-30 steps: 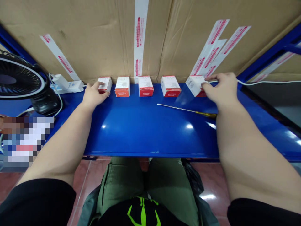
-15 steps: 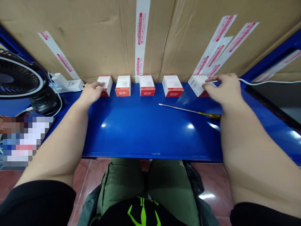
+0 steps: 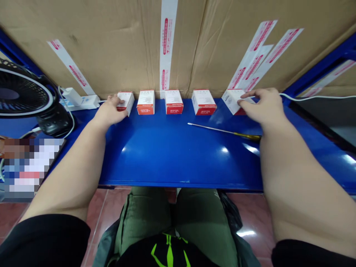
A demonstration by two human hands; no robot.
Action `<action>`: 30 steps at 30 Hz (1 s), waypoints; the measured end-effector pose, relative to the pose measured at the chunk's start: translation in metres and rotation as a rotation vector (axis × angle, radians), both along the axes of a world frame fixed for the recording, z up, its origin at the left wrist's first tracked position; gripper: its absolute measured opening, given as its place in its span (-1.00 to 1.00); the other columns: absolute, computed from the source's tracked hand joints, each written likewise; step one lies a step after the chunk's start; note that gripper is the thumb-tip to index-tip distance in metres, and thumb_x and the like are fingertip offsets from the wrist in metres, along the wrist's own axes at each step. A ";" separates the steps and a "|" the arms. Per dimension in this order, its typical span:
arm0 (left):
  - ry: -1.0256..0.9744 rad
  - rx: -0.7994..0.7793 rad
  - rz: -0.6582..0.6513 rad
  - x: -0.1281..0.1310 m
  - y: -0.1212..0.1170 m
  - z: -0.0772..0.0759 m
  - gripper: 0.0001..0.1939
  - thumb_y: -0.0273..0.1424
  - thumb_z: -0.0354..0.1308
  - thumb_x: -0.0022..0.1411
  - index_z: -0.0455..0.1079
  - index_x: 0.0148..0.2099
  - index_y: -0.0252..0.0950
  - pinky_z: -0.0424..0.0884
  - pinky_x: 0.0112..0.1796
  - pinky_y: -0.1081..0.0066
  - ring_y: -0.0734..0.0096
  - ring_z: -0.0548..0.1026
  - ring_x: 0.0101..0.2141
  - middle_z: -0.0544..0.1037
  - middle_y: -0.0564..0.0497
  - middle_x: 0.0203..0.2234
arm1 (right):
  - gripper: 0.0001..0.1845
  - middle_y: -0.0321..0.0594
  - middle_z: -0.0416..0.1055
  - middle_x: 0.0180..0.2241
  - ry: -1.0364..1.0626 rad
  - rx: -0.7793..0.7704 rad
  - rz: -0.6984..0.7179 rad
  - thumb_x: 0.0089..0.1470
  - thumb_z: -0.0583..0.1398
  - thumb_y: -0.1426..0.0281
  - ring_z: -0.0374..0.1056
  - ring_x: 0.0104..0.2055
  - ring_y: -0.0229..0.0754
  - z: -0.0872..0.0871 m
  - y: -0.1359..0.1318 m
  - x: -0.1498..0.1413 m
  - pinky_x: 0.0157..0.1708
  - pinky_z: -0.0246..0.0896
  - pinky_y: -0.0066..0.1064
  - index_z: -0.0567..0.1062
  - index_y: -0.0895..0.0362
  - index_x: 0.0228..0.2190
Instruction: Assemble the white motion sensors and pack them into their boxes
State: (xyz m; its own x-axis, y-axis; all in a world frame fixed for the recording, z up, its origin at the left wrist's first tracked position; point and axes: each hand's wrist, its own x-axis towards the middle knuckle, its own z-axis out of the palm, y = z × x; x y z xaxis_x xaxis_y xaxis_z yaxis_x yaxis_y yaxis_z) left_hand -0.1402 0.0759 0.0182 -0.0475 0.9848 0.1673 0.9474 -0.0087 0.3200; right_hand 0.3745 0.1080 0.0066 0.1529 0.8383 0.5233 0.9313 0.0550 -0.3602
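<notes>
Several small red-and-white cardboard boxes stand in a row along the back of the blue table. My left hand (image 3: 109, 110) grips the leftmost box (image 3: 126, 99), its fingers behind and on top and the thumb at the front corner. At the other end, my right hand (image 3: 265, 105) is closed on the rightmost box (image 3: 233, 101), which sits turned at an angle; the palm hides part of it. Between them are a second box (image 3: 146, 101), a middle box (image 3: 174, 100) and another box (image 3: 204, 100), untouched. A long screwdriver (image 3: 219, 129) with a yellow handle lies near my right wrist.
A cardboard wall (image 3: 125, 44) with printed tape rises behind the boxes. At the left are a black fan (image 3: 23, 91), a white power strip (image 3: 86, 102) and a blurred-out flat item (image 3: 30, 167). A white cable (image 3: 311, 98) runs off at the right.
My left thumb has come down to the front of the leftmost box, and that box has shifted slightly right and turned. My right hand stays on its box, nearly unmoved.
</notes>
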 end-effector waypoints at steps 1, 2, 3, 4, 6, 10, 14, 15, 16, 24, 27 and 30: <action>0.030 -0.014 0.012 0.002 -0.003 0.004 -0.25 0.00 0.31 0.08 0.45 0.24 -0.29 0.36 0.27 -0.22 -0.37 0.39 0.33 0.55 -0.21 0.19 | -0.86 -0.09 0.37 -0.26 0.038 -0.026 -0.015 0.00 0.29 0.38 0.39 -0.09 0.07 0.002 -0.001 -0.002 0.19 0.31 0.09 0.61 0.06 -0.32; 0.075 -0.034 0.024 0.005 -0.006 0.008 -0.23 -0.02 0.34 0.04 0.47 0.23 -0.30 0.39 0.24 -0.20 -0.38 0.42 0.30 0.56 -0.22 0.15 | -0.87 -0.09 0.36 -0.25 0.086 -0.057 -0.027 -0.01 0.29 0.39 0.39 -0.07 0.07 0.005 -0.003 -0.005 0.23 0.28 0.07 0.61 0.07 -0.33; 0.130 -0.054 0.027 0.007 -0.009 0.012 -0.23 -0.04 0.36 0.00 0.48 0.22 -0.31 0.41 0.21 -0.19 -0.40 0.45 0.27 0.58 -0.24 0.11 | -0.87 -0.10 0.36 -0.24 0.126 -0.081 -0.034 -0.02 0.30 0.40 0.39 -0.04 0.06 0.007 -0.004 -0.008 0.26 0.25 0.06 0.60 0.07 -0.33; 0.187 -0.072 0.017 0.010 -0.013 0.017 -0.23 -0.05 0.39 -0.03 0.50 0.19 -0.32 0.42 0.20 -0.19 -0.42 0.47 0.24 0.59 -0.26 0.07 | -0.87 -0.09 0.36 -0.24 0.140 -0.087 -0.030 -0.03 0.30 0.41 0.39 -0.02 0.07 0.009 -0.005 -0.011 0.28 0.23 0.07 0.59 0.07 -0.34; 0.233 -0.095 0.011 0.016 -0.022 0.026 -0.25 -0.06 0.44 -0.09 0.53 0.12 -0.35 0.46 0.14 -0.23 -0.48 0.54 0.13 0.61 -0.31 -0.02 | -0.88 -0.10 0.36 -0.23 0.157 -0.071 -0.019 -0.05 0.30 0.41 0.39 -0.01 0.08 0.013 -0.007 -0.017 0.28 0.22 0.09 0.58 0.06 -0.35; 0.343 -0.166 0.012 0.030 -0.041 0.039 -0.32 0.14 0.47 -0.12 0.60 -0.08 -0.24 0.54 -0.02 -0.24 -0.41 0.63 -0.10 0.61 -0.20 -0.36 | -0.85 -0.16 0.32 -0.24 0.191 -0.024 -0.007 -0.11 0.32 0.40 0.42 -0.07 0.09 0.016 -0.009 -0.022 0.25 0.26 0.14 0.57 0.05 -0.37; 0.456 -0.224 -0.100 0.042 -0.060 0.043 -0.38 0.22 0.45 -0.12 0.65 -0.23 -0.19 0.57 -0.12 -0.24 -0.41 0.64 -0.21 0.59 -0.21 -0.43 | -0.85 -0.11 0.36 -0.22 0.144 -0.001 0.028 -0.09 0.31 0.40 0.43 0.01 0.11 0.016 -0.010 -0.025 0.28 0.24 0.11 0.55 0.04 -0.37; 0.462 -0.215 -0.131 0.045 -0.065 0.044 -0.38 0.21 0.47 -0.14 0.66 -0.23 -0.18 0.57 -0.12 -0.22 -0.39 0.64 -0.22 0.61 -0.22 -0.41 | -0.86 -0.10 0.37 -0.21 0.123 0.006 0.043 -0.08 0.31 0.40 0.43 0.01 0.11 0.015 -0.009 -0.026 0.29 0.23 0.12 0.55 0.04 -0.36; 0.460 -0.196 -0.159 0.049 -0.070 0.044 -0.38 0.20 0.49 -0.16 0.66 -0.23 -0.18 0.57 -0.11 -0.19 -0.37 0.64 -0.22 0.63 -0.23 -0.37 | -0.87 -0.09 0.38 -0.19 0.105 0.011 0.055 -0.06 0.30 0.39 0.43 0.01 0.11 0.014 -0.009 -0.027 0.30 0.22 0.13 0.54 0.03 -0.36; 0.155 -0.125 -0.673 0.078 -0.091 0.046 -0.67 -0.14 0.37 0.13 0.70 -0.04 0.00 0.58 -0.10 0.10 0.00 0.69 -0.17 0.72 -0.04 -0.12 | -0.86 0.04 0.43 -0.08 0.043 0.131 0.176 0.01 0.30 0.32 0.38 0.14 0.25 0.012 -0.015 -0.052 0.26 0.25 0.26 0.56 0.05 -0.31; -0.014 -0.046 -0.898 0.087 -0.082 0.036 -0.78 -0.29 0.24 0.31 0.70 -0.08 -0.04 0.58 -0.06 0.15 0.13 0.68 -0.15 0.72 -0.04 -0.16 | -0.91 0.03 0.45 -0.06 0.125 0.163 0.373 0.06 0.31 0.29 0.40 0.13 0.26 0.015 -0.028 -0.070 0.21 0.30 0.27 0.55 0.00 -0.33; -0.022 0.084 -0.955 0.095 -0.069 0.020 -0.67 -0.23 0.29 0.35 0.65 0.13 -0.07 0.51 0.17 0.01 0.02 0.63 0.07 0.67 -0.12 0.06 | -0.90 -0.07 0.48 -0.11 0.284 0.053 0.628 0.10 0.32 0.24 0.45 0.01 0.14 0.014 -0.043 -0.093 0.08 0.42 0.14 0.53 -0.04 -0.36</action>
